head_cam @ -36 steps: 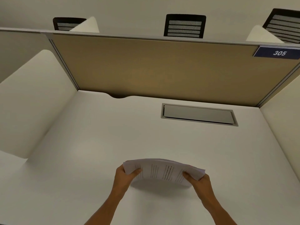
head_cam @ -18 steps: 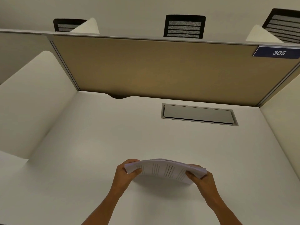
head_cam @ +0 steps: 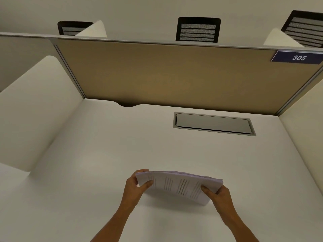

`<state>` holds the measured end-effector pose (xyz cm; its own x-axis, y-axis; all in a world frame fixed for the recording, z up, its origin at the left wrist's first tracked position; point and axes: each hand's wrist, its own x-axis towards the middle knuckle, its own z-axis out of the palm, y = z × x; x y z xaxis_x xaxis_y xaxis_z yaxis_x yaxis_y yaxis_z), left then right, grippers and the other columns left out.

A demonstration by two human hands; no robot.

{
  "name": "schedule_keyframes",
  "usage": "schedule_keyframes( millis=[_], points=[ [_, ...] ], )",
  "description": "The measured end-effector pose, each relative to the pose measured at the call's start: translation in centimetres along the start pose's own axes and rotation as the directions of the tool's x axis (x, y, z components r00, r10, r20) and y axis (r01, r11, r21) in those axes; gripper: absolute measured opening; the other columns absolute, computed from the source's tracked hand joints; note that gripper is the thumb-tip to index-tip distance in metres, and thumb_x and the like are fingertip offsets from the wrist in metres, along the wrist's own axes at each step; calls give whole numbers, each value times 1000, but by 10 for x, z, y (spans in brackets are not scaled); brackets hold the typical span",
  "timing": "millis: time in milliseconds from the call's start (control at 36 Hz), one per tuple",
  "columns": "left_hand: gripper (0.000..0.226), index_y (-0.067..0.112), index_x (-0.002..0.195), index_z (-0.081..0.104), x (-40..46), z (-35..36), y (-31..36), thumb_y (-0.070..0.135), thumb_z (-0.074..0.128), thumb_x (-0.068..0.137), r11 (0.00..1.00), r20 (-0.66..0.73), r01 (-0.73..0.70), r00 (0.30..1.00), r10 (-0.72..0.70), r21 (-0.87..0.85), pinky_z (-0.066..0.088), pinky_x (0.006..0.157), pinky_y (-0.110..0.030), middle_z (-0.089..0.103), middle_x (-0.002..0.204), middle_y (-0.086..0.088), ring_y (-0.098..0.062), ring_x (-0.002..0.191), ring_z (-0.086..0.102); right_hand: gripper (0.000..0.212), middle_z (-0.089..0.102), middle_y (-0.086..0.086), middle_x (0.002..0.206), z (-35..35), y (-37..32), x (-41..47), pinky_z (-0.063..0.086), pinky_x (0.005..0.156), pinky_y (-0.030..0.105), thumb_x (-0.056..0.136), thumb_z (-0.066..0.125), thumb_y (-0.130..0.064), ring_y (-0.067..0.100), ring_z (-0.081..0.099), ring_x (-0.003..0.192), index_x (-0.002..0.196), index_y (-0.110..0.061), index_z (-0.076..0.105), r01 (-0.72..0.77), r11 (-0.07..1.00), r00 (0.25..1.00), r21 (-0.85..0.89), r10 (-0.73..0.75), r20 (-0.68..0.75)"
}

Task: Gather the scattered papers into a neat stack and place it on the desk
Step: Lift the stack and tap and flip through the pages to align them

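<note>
Head view: your left hand point(head_cam: 135, 186) pinches the left end of the paper stack point(head_cam: 180, 186), thumb on top, fingers curled under. Your right hand point(head_cam: 219, 195) clamps the right end the same way. Stack is gathered, bowed upward in the middle, printed lines facing you, held just above the white desk point(head_cam: 87, 163) at its near centre; its shadow falls on the desk below. Closed grey cable hatch point(head_cam: 214, 124) sits well behind it, under the tan partition point(head_cam: 166, 74) tagged 305 point(head_cam: 298, 58).

Tan partition point(head_cam: 174, 72), three chairs point(head_cam: 198, 29)
</note>
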<state>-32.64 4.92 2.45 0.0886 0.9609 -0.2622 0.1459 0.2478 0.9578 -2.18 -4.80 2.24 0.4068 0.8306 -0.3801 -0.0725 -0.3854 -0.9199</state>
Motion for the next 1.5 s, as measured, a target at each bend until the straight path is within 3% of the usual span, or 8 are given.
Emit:
schedule_keyframes(
  millis=[139, 306, 528, 639, 861, 1000, 1139, 1500],
  points=[
    [33, 42, 89, 73, -2, 1, 1, 12, 80, 80, 1000, -18, -1, 1000, 1, 21, 56, 71, -20, 77, 94, 12, -2, 87, 70, 22, 80, -8, 92, 2, 1, 1, 57, 62, 13, 83, 79, -13, 6, 74, 83, 102, -22, 73, -12, 1000, 1000, 10, 13, -17],
    [31, 34, 84, 75, -1, 2, 9, 3, 71, 86, 998, -34, -48, 998, 49, 29, 54, 67, -15, 76, 85, 3, -4, 77, 68, 14, 80, -4, 84, 1, -3, 0, 55, 58, 12, 87, 74, -10, 6, 74, 76, 91, -23, 77, 18, 1000, 999, 22, -17, -45],
    [25, 30, 87, 76, -2, -3, 5, 5, 77, 81, 998, 15, -35, 999, 34, 56, 54, 74, -16, 77, 93, 2, -6, 88, 69, 32, 76, -15, 102, 0, -6, 3, 55, 70, 10, 86, 73, 0, -2, 70, 93, 105, -27, 73, 38, 999, 999, 27, -38, 21],
    [32, 35, 82, 77, 0, -3, 6, 3, 73, 85, 997, 2, -38, 999, 38, 69, 53, 69, -11, 78, 87, 4, -4, 81, 70, 18, 80, -7, 86, 1, -7, 4, 53, 61, 10, 88, 74, -10, 2, 73, 78, 90, -28, 78, 23, 1000, 1000, -11, -23, -16],
    [32, 35, 84, 77, 2, -5, 12, 3, 73, 84, 997, 2, -52, 999, 52, 56, 55, 69, -15, 78, 91, 5, -4, 84, 70, 22, 80, -7, 87, -3, -6, 5, 55, 62, 11, 87, 75, -14, 4, 74, 79, 88, -35, 80, 26, 1000, 999, -17, -27, -24],
    [31, 36, 86, 77, -1, -3, 2, 6, 70, 87, 996, 38, -3, 999, 0, 85, 51, 76, -20, 78, 92, 6, -3, 85, 70, 15, 80, -10, 81, -2, 4, 4, 53, 57, 9, 87, 75, -10, 1, 73, 74, 94, -22, 77, -24, 998, 1000, -60, 24, -11],
    [41, 47, 83, 76, 2, -2, 5, 8, 68, 89, 994, 10, -14, 1000, 13, 104, 54, 66, -17, 77, 87, 12, 1, 79, 70, 11, 79, -9, 77, -4, -1, 4, 51, 53, 9, 89, 73, -11, -2, 71, 66, 92, -22, 75, -25, 996, 999, -89, 23, -30],
    [35, 44, 84, 75, 2, 7, -4, 9, 71, 87, 992, 54, 31, 998, -38, 126, 55, 69, -16, 77, 90, 16, -5, 87, 72, 10, 80, -9, 83, -8, 5, 5, 53, 56, 11, 88, 74, -15, 2, 74, 76, 92, -23, 75, -68, 978, 997, -197, 76, 33]
  ],
)
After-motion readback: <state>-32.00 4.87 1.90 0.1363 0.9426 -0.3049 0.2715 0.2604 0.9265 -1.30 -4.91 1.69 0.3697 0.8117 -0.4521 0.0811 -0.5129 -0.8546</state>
